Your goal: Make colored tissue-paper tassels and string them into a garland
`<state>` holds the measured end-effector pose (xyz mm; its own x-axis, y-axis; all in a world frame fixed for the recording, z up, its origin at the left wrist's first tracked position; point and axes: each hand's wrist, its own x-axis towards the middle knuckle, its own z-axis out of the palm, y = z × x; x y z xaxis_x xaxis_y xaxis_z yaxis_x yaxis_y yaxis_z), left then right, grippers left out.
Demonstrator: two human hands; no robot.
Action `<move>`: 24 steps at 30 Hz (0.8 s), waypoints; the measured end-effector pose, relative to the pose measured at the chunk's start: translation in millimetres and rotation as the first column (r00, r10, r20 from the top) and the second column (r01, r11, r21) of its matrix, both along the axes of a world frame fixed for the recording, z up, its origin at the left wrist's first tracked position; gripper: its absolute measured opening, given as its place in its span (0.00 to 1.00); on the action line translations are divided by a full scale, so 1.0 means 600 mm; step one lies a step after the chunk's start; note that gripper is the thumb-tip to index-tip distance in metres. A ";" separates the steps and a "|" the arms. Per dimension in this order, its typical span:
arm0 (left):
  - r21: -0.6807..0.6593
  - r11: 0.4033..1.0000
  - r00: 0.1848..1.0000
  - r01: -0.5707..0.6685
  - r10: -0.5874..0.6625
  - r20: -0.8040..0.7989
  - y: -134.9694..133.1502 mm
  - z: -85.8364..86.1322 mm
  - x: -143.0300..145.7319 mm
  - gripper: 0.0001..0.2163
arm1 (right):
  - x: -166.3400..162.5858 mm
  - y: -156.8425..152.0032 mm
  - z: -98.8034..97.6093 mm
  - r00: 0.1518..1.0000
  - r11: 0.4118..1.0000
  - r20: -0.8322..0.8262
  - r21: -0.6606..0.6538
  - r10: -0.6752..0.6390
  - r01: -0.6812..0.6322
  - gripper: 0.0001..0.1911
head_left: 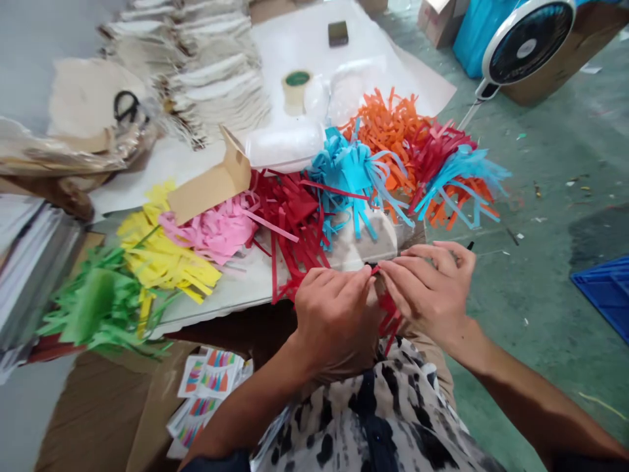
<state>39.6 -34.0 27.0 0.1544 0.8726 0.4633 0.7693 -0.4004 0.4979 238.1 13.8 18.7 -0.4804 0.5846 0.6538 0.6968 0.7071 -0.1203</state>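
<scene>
Your left hand (334,314) is curled nearly closed, thumb and forefinger pinching the red paper strips (388,318); your right hand (432,292) pinches them too, its other fingers loosely bent. The strips hang toward six o'clock between both hands. From there, a red heap (289,210) lies at ten o'clock on the bench (236,288).

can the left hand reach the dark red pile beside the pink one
Probably yes: the left hand sits close beside the dark red pile, nothing between, though it pinches a red strip.
</scene>
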 end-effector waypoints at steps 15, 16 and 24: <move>-0.563 0.628 0.287 0.537 0.492 0.822 0.041 0.032 -0.043 0.13 | -0.067 0.040 0.053 0.828 0.847 -0.561 -0.432 0.018 -0.311 0.10; -0.540 0.675 0.302 0.503 0.448 0.841 0.044 0.033 -0.047 0.11 | -0.072 0.044 0.055 0.809 0.821 -0.587 -0.451 0.022 -0.350 0.12; -0.480 0.769 0.299 0.422 0.382 0.875 0.053 0.050 -0.068 0.09 | -0.111 0.064 0.059 0.740 0.680 -0.673 -0.540 0.006 -0.497 0.07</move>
